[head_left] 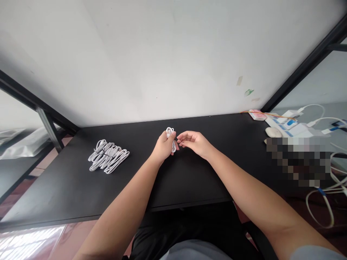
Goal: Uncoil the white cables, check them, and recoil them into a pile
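A coiled white cable (174, 146) is gripped in my left hand (162, 147), its loops showing above and below the thumb over the middle of the black table. My right hand (197, 143) is close beside it on the right, thumb and fingers pinched on the end of a thin black tie (176, 139) at the coil's side. How far the tie goes around the coil is hidden by my fingers. Left of my hands lies a row of several coiled white cables (108, 156), bound at their middles with black ties.
The black table (130, 195) stands against a pale wall. At its right end are a power strip (280, 124) with chargers, a white computer mouse (273, 132), a pink-and-white item (257, 115) and loose cables (329, 206). Black metal posts rise at both sides.
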`<state>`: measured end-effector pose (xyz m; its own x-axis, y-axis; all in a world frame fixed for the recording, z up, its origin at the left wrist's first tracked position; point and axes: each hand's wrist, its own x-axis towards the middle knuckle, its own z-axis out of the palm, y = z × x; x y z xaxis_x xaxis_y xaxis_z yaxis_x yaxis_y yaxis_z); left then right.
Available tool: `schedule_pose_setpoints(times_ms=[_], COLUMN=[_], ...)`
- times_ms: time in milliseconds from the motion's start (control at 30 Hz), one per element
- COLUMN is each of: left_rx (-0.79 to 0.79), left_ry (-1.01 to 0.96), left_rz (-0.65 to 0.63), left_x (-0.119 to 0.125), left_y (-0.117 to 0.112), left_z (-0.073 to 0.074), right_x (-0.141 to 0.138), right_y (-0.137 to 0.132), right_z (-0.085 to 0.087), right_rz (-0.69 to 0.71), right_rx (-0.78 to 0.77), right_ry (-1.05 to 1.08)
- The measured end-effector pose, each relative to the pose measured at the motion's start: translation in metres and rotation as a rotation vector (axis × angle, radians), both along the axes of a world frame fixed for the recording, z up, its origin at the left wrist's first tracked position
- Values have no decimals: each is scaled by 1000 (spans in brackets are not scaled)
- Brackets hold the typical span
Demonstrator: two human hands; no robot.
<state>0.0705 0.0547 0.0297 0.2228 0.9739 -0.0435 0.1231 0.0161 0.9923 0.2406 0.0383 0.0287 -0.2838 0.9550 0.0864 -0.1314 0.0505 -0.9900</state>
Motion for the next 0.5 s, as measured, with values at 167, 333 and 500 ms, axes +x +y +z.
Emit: schedule_pose_setpoints(times_ms=[167, 333, 500], left_rx=[-12, 33, 72], left_ry=[-6, 52, 120], left_rz=[-16, -36, -63], left_x=[-1, 0, 0], left_y=[0, -1, -3], left_z=[0, 0, 2], right_x=[2, 6, 8], right_y=[-5, -8, -4], right_z=[3, 8, 6], right_rz=[-101, -209, -184], right_rx=[333, 409, 300], right_ry=[-362, -496, -473])
